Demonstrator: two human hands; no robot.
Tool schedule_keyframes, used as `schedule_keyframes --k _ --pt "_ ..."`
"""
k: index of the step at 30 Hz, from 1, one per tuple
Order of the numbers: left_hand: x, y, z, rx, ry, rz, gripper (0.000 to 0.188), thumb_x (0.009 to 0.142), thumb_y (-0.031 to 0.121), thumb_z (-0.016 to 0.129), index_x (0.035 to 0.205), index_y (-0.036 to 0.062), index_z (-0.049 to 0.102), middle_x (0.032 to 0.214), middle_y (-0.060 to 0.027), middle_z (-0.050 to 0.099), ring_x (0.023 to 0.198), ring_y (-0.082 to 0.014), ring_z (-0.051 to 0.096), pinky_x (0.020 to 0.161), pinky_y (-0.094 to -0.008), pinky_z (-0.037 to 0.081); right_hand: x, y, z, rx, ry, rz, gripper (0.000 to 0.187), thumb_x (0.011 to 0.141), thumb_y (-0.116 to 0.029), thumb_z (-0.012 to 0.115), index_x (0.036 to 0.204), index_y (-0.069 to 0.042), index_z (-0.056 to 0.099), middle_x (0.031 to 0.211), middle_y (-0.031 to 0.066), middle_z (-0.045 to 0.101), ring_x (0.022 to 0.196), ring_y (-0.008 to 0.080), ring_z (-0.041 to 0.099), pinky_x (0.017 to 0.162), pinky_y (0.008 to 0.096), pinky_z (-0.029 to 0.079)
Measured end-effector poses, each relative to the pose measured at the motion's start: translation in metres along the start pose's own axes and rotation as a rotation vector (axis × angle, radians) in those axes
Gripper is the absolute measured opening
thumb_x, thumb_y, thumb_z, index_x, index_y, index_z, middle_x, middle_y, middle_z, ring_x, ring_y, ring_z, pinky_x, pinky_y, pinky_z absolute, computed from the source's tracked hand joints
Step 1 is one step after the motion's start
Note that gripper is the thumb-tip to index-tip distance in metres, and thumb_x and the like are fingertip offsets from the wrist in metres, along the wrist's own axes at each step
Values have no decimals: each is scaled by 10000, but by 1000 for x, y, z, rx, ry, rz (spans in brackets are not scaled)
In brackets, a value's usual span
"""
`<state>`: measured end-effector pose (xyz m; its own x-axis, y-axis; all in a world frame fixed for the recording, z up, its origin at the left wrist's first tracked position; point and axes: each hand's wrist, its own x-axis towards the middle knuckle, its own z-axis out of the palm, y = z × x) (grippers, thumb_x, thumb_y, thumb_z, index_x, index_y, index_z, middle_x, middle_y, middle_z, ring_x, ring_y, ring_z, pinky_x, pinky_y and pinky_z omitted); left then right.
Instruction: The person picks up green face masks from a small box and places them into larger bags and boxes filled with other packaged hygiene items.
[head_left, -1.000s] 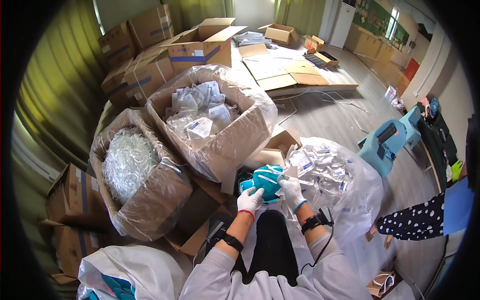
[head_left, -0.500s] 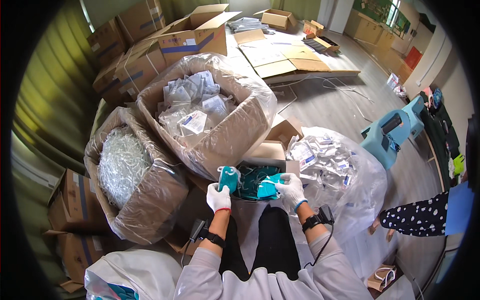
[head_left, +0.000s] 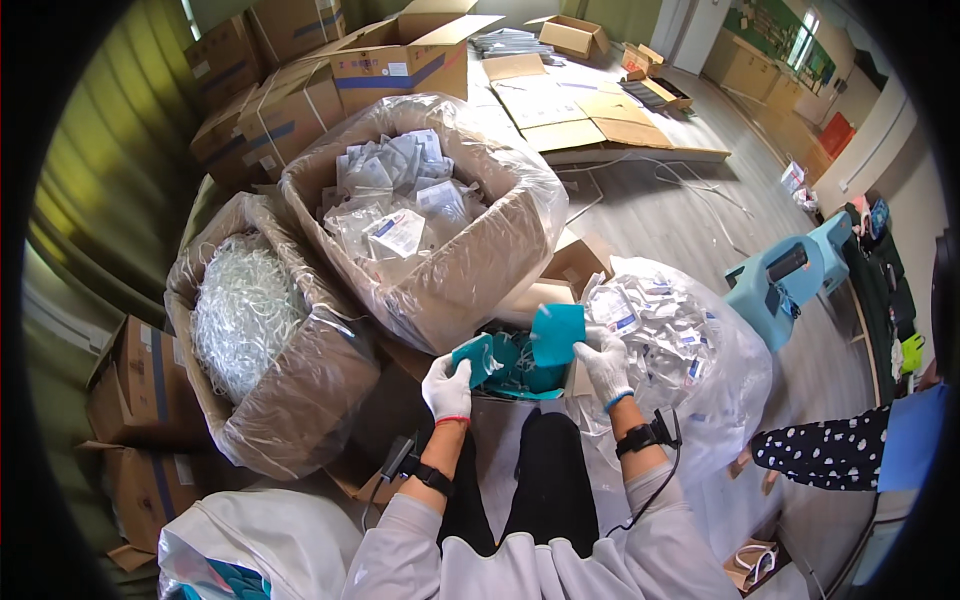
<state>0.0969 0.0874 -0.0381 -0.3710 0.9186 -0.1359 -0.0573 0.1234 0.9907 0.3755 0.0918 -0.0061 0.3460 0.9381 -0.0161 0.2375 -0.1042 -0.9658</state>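
My left hand [head_left: 447,388], in a white knit glove with a red cuff, is closed on a folded teal face mask [head_left: 470,358] with white straps. In my right hand [head_left: 604,364], gloved in white with a blue cuff, a flat teal face mask [head_left: 557,336] is pinched at its lower right edge and held upright. Both hands are over a cardboard box [head_left: 579,383] in front of my knees. Inside it lie more teal masks [head_left: 516,360] with tangled white straps, partly hidden by the raised mask.
A plastic-lined carton [head_left: 440,285] of clear packets stands ahead, beside a lined carton [head_left: 300,405] of white strips. On the right is a clear bag [head_left: 735,385] of white packets; a white sack [head_left: 290,530] sits at lower left. A person [head_left: 825,448] is at far right.
My right hand has lifted its mask up from the box and turned it flat. My left hand has shifted slightly right, its mask tilted lower. The view has shifted a little.
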Motion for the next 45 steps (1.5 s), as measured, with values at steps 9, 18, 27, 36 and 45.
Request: schedule_keyframes --k 9,18,27,36,45 --pt "2 36 -8 -124 13 60 152 963 110 671 1016 -32 671 917 -17 691 795 -66 614 759 -224 511 -16 -36 -14 186 23 45 179 952 -135 619 1031 17 670 897 26 658 806 107 587 754 281 490" --pt "-46 128 -33 514 -126 523 183 909 247 701 996 86 690 793 -168 693 757 -321 707 684 -383 550 -63 -92 -14 -356 177 -257 160 883 -181 701 885 -23 678 784 160 695 713 263 688 678 371 526" --pt "-69 114 -38 895 -266 336 300 899 367 619 897 70 658 808 -210 685 807 -423 667 730 -502 514 -125 -129 4 -518 230 -517 126 877 -202 692 833 -89 659 780 124 674 701 318 679 642 420 533" --pt "-93 102 -28 234 -431 -11 363 906 313 713 1015 -23 626 914 -129 689 850 -163 648 760 -327 523 -185 -122 45 -371 -20 -767 176 875 -220 680 968 -70 683 928 137 697 842 322 691 746 405 555" --pt "-92 113 -59 174 -671 10 315 814 69 722 1100 -40 650 973 -67 699 877 -117 649 827 -287 531 -180 -123 0 100 -70 -232 405 798 -160 803 1161 -26 683 1064 114 698 1014 238 680 935 348 522"
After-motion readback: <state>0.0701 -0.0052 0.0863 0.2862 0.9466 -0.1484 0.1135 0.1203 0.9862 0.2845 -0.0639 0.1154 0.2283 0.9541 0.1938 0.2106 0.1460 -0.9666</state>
